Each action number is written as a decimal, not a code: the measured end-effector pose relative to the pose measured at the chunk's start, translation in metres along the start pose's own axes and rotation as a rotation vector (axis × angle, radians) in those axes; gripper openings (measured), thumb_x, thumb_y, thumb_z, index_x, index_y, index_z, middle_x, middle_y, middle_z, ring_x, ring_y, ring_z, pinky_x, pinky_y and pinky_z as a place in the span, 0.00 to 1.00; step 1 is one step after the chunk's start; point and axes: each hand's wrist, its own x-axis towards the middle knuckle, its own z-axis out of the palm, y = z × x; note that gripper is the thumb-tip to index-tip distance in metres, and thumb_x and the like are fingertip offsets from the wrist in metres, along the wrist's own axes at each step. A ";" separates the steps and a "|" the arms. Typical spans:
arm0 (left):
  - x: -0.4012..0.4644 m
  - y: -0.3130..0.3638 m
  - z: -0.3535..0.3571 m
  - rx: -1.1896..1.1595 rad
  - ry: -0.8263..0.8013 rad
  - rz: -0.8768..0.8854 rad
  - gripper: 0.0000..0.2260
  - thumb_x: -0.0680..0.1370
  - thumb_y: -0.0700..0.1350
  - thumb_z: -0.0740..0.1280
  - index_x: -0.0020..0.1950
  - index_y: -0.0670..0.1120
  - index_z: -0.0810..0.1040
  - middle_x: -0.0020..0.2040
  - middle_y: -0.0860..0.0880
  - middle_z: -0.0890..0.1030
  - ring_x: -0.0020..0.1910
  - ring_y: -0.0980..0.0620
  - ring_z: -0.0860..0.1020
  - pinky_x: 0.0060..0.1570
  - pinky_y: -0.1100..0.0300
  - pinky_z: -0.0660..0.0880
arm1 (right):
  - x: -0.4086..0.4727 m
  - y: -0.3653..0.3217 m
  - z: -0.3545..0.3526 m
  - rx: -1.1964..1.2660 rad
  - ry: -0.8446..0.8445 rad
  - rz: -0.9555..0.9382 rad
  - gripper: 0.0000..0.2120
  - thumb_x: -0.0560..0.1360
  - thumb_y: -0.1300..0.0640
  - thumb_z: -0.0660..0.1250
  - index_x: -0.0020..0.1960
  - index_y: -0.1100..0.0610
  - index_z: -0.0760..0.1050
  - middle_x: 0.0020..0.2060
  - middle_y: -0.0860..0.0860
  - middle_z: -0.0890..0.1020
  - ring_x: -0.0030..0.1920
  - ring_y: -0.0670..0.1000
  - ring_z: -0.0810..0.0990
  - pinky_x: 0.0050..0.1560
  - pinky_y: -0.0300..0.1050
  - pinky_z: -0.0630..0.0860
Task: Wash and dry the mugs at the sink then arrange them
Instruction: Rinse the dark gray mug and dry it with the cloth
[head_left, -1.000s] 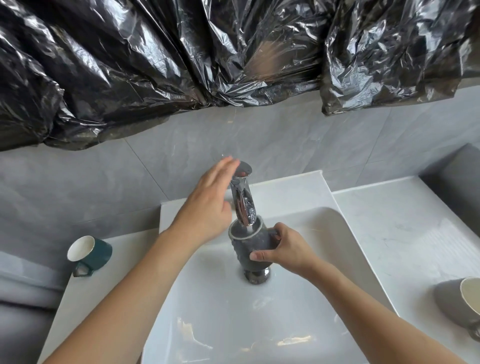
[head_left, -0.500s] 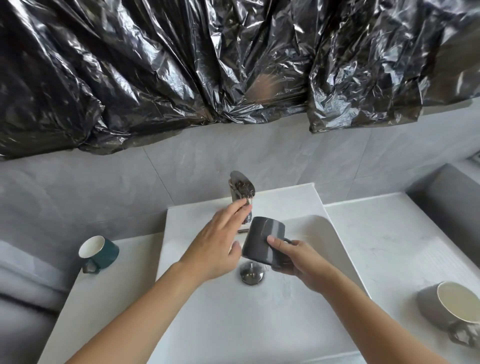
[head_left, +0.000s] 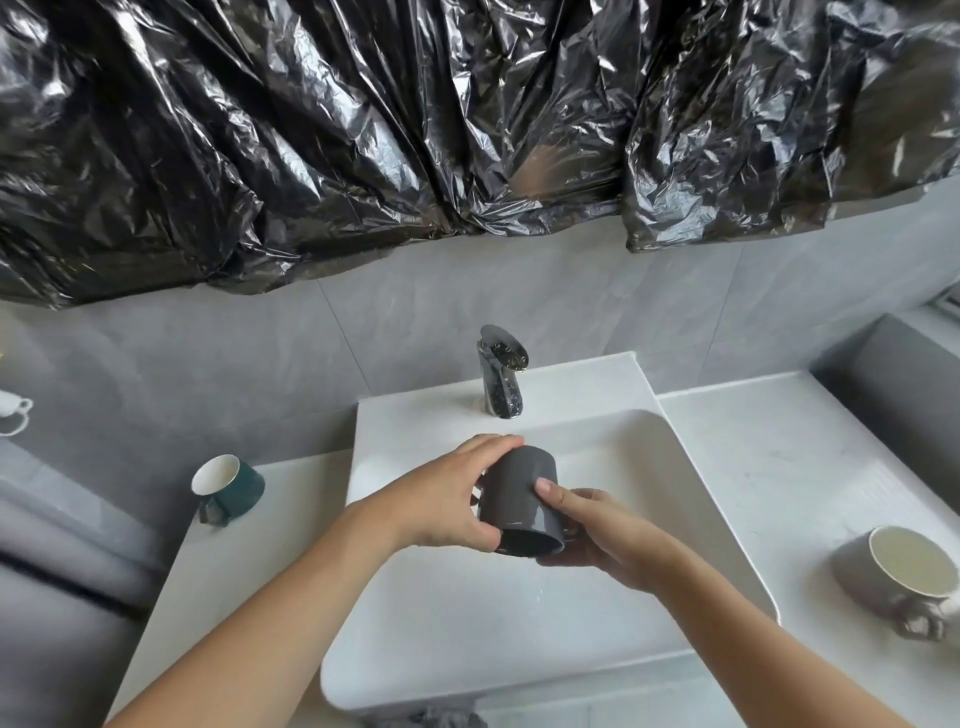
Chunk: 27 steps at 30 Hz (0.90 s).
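The left hand (head_left: 441, 499) has left the tap and come down onto the dark grey mug (head_left: 519, 501), which has tipped over since half a second ago so its mouth now faces down and toward the person. Its fingers wrap the mug's upper side and its thumb curls under the rim. The right hand (head_left: 597, 535) grips the mug from the other side, thumb pressed on the wall and fingers beneath. Both hands hold the mug above the white sink (head_left: 717, 519). Behind them the chrome faucet (head_left: 501, 374) stands free, no hand on it. On the counter to the left a green mug (head_left: 231, 488) lies tilted with its white inside showing; to the right a light grey mug (head_left: 898, 577) lies on its side. Crumpled black plastic (head_left: 363, 130) hangs across the wall above.
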 end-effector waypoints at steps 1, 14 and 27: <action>-0.001 -0.003 0.000 -0.009 -0.004 -0.002 0.44 0.65 0.47 0.73 0.77 0.63 0.56 0.71 0.71 0.59 0.61 0.60 0.74 0.59 0.59 0.77 | 0.001 0.003 0.002 0.004 0.022 -0.023 0.34 0.68 0.38 0.76 0.64 0.60 0.77 0.55 0.57 0.85 0.52 0.54 0.85 0.62 0.56 0.79; -0.011 -0.054 0.038 0.181 0.059 0.178 0.45 0.69 0.38 0.68 0.77 0.64 0.48 0.73 0.71 0.48 0.65 0.62 0.69 0.55 0.56 0.77 | 0.025 0.071 0.022 -0.829 0.359 -0.641 0.46 0.63 0.54 0.81 0.71 0.49 0.57 0.64 0.48 0.70 0.63 0.47 0.74 0.59 0.38 0.77; -0.029 -0.095 0.097 -0.184 0.355 0.275 0.40 0.73 0.32 0.67 0.77 0.61 0.58 0.74 0.61 0.64 0.63 0.57 0.76 0.56 0.62 0.78 | 0.039 0.109 0.049 -0.737 0.480 -0.832 0.40 0.58 0.47 0.75 0.65 0.47 0.61 0.58 0.43 0.70 0.60 0.43 0.74 0.58 0.40 0.77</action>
